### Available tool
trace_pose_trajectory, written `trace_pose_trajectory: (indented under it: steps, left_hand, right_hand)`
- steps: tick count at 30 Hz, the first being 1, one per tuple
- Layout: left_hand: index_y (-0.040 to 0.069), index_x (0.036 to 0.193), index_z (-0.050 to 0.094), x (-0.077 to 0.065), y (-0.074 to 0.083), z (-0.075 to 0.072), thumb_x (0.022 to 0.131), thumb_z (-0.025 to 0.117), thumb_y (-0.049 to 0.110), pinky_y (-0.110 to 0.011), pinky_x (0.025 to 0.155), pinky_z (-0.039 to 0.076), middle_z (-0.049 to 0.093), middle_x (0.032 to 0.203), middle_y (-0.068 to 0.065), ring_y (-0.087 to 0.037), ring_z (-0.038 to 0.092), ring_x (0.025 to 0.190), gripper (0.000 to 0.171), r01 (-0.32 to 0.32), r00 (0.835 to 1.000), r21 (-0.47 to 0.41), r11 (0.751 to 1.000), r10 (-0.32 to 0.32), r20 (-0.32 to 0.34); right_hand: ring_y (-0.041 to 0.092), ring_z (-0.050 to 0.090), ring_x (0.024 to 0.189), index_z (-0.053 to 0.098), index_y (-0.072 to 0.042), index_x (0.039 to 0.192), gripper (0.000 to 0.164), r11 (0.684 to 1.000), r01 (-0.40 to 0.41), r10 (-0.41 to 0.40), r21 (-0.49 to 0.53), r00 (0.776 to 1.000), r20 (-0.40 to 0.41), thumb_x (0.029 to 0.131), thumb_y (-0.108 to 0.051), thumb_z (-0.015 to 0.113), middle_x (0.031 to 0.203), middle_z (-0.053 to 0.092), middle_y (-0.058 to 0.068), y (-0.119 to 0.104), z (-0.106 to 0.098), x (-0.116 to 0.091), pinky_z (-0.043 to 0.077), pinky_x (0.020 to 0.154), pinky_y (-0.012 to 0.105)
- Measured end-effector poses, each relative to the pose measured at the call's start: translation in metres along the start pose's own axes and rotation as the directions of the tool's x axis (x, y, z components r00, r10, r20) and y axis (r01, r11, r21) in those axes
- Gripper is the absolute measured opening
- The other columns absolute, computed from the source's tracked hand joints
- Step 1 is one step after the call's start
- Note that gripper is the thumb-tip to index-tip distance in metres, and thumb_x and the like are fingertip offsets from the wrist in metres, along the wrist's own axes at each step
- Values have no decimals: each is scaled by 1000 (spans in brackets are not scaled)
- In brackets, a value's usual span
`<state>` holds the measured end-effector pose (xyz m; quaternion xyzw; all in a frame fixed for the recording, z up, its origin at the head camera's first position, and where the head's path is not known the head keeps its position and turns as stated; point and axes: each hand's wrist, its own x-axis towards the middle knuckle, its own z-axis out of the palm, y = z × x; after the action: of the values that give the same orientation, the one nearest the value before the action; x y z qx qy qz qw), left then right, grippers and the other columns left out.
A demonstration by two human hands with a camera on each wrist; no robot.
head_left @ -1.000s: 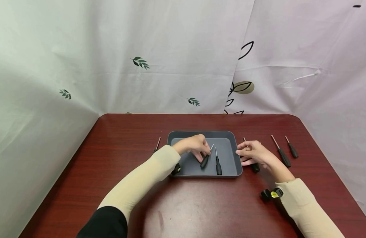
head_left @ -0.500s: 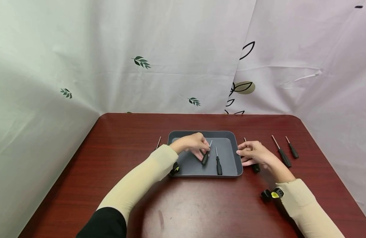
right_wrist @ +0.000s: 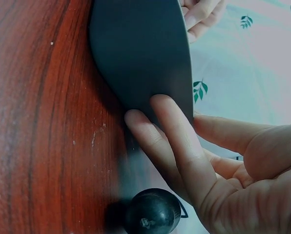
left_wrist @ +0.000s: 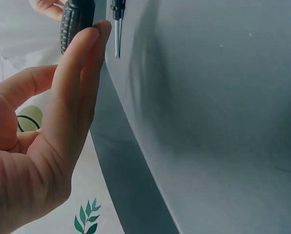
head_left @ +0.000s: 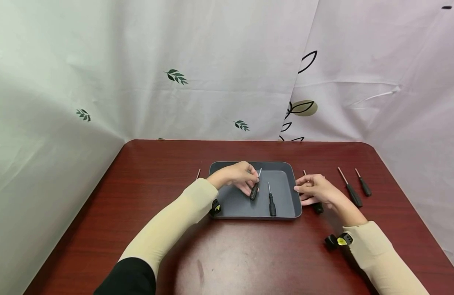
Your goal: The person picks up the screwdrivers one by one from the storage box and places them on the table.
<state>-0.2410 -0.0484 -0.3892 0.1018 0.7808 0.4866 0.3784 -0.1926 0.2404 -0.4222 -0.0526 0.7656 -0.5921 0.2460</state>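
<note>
In the head view my left hand (head_left: 241, 177) pinches a black-handled screwdriver (head_left: 254, 192) over the grey rectangular tray (head_left: 234, 211). Its shaft points away from me; the left wrist view shows the ribbed handle (left_wrist: 76, 27) at the fingertips. A second screwdriver (head_left: 272, 205) lies inside the tray, to the right of the held one. My right hand (head_left: 315, 189) holds the tray's right side, fingers against the outer wall (right_wrist: 140, 58) and thumb at the rim. Partly hidden behind that hand, another screwdriver (head_left: 318, 208) lies on the table.
Farther right on the reddish-brown table (head_left: 241, 254) lie a longer screwdriver (head_left: 354, 196) and a shorter screwdriver (head_left: 365, 187). Left of the tray, a metal shaft (head_left: 198, 173) shows above my left sleeve. A white patterned cloth (head_left: 212, 61) hangs behind the table.
My left hand has shifted slightly away from me with the screwdriver, whose tip has moved farther back. The right hand keeps its place at the tray's side.
</note>
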Motion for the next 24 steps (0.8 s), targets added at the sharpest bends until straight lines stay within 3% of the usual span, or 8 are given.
trace_pose_trajectory:
  steps: [12, 24]
  left_hand:
    - [-9, 128, 51, -6, -2, -8, 104, 50, 5, -35, 67, 63, 71, 104, -23, -22, 72, 69, 27, 13, 1000, -102, 995, -11, 24]
    - [-6, 135, 50, -19, -9, -18, 106, 50, 10, -34, 69, 63, 72, 108, -15, -24, 73, 79, 34, 17, 1000, -156, 988, -17, 3]
  right_hand:
    - [24, 70, 78, 41, 22, 132, 45, 1000, 5, -5, -14, 1000, -7, 98, -2, 60, 103, 67, 18, 0, 0, 0, 63, 70, 43]
    - [23, 70, 77, 41, 22, 132, 46, 1000, 10, -10, -10, 1000, -3, 99, -3, 60, 101, 67, 16, -1, 0, -1, 63, 69, 42]
